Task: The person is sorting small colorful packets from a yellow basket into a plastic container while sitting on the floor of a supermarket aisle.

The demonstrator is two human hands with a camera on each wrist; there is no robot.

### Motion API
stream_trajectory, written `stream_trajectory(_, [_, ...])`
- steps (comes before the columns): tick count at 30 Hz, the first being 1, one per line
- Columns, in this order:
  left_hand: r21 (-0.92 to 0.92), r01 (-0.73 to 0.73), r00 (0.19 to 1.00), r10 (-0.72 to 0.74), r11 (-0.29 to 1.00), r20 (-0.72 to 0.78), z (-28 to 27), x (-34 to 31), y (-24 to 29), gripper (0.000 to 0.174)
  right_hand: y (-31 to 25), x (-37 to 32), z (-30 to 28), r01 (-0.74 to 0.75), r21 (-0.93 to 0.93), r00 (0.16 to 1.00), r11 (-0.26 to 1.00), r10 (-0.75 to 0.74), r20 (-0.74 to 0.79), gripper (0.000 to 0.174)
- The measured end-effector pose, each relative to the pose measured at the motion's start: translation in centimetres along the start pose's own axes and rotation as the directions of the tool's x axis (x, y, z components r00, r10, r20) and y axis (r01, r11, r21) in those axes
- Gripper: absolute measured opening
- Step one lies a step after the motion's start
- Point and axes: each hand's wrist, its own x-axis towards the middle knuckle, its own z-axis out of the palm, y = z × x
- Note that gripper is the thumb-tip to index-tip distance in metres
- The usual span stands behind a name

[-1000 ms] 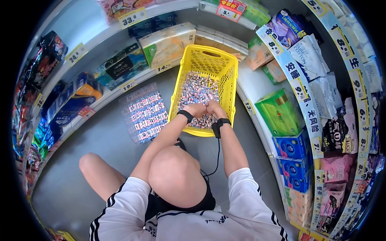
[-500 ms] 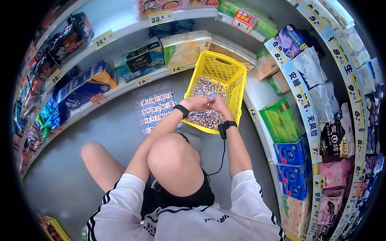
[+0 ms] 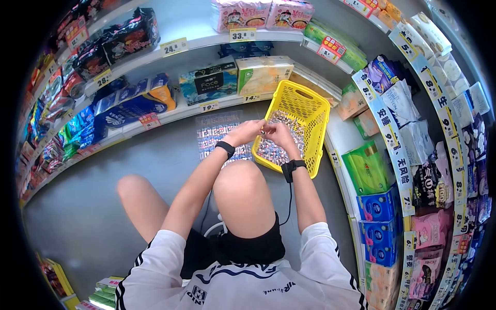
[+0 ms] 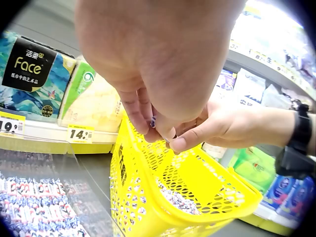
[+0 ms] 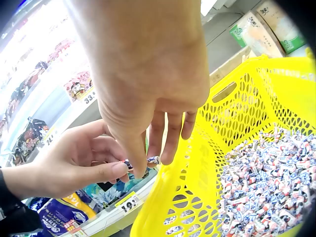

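Note:
Both hands meet above the near left part of a yellow basket (image 3: 321,119) filled with small wrapped candies (image 5: 266,182). In the right wrist view one wrapped candy (image 5: 154,160) sits between the fingertips; the left hand (image 5: 81,160) pinches its left end and the right hand (image 5: 148,103) pinches it from above. The head view shows the left hand (image 3: 244,133) and right hand (image 3: 280,135) touching or nearly so. A clear sheet-like pack with rows of similar candies (image 4: 34,207) lies on the floor left of the basket.
Shelves with tissue packs (image 3: 264,74) and noodle packs (image 3: 240,15) curve behind the basket. More shelving with green (image 3: 366,166) and blue packs (image 3: 380,243) stands close on the right. The person's raised knee (image 3: 243,181) is just in front of the basket.
The head view has turned, so the basket and shelves appear shifted right and down. The hands stay together, now nearer the basket's left side.

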Motion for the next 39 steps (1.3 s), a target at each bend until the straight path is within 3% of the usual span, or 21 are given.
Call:
stream_trajectory(5, [-0.05,-0.014,0.982,0.004,0.999,-0.19,-2.4,-3.9,-1.1,0.023,-4.1,0.8,1.5,0.123,-0.018,0.992,0.992,-0.123,-0.013,0.036])
stream_trajectory(10, [-0.141,0.075,0.972,-0.104,0.987,-0.211,-3.9,-7.5,-2.0,0.026,-6.2,2.9,3.7,0.196,-0.037,0.976,0.98,-0.191,0.106,0.029])
stream_trajectory(17, [-0.107,0.171,0.948,-0.193,0.979,-0.253,-3.4,-10.2,-3.3,0.023,-8.0,3.2,6.0,0.263,-0.147,0.954,0.954,-0.234,0.185,0.029])
stream_trajectory(20, [-0.109,0.194,0.944,-0.216,0.975,-0.251,-2.4,-10.9,-4.2,0.022,-8.7,2.6,6.3,0.27,-0.143,0.947,0.952,-0.235,0.219,0.029])
stream_trajectory(22, [-0.092,0.146,0.93,-0.168,0.985,-0.327,-1.7,-11.6,-4.3,0.021,-9.3,2.7,6.2,0.398,-0.183,0.905,0.899,-0.353,0.236,0.028])
stream_trajectory(24, [-0.101,0.134,0.909,-0.163,0.986,-0.383,-1.5,-12.2,-3.3,0.022,-9.4,2.2,6.5,0.357,-0.18,0.916,0.917,-0.305,0.261,0.027])
stream_trajectory(27, [-0.128,0.17,0.931,-0.202,0.977,-0.303,-1.3,-12.7,-3.5,0.023,-8.9,2.4,6.8,0.382,-0.181,0.905,0.906,-0.326,0.274,0.027])
stream_trajectory(31, [-0.211,0.116,0.94,-0.176,0.971,-0.293,-1.9,-12.3,-3.6,0.021,-8.5,2.8,7.1,0.399,-0.203,0.903,0.894,-0.344,0.257,0.025])
stream_trajectory(35, [-0.117,0.108,0.947,-0.138,0.987,-0.291,-2.2,-12.3,-4.4,0.02,-8.7,2.4,7.8,0.333,-0.189,0.934,0.924,-0.295,0.202,0.025])
stream_trajectory(39, [-0.146,0.13,0.948,-0.166,0.981,-0.272,-2.6,-12.5,-4.7,0.017,-7.7,2.9,8.9,0.389,-0.18,0.914,0.904,-0.354,0.2,0.025])
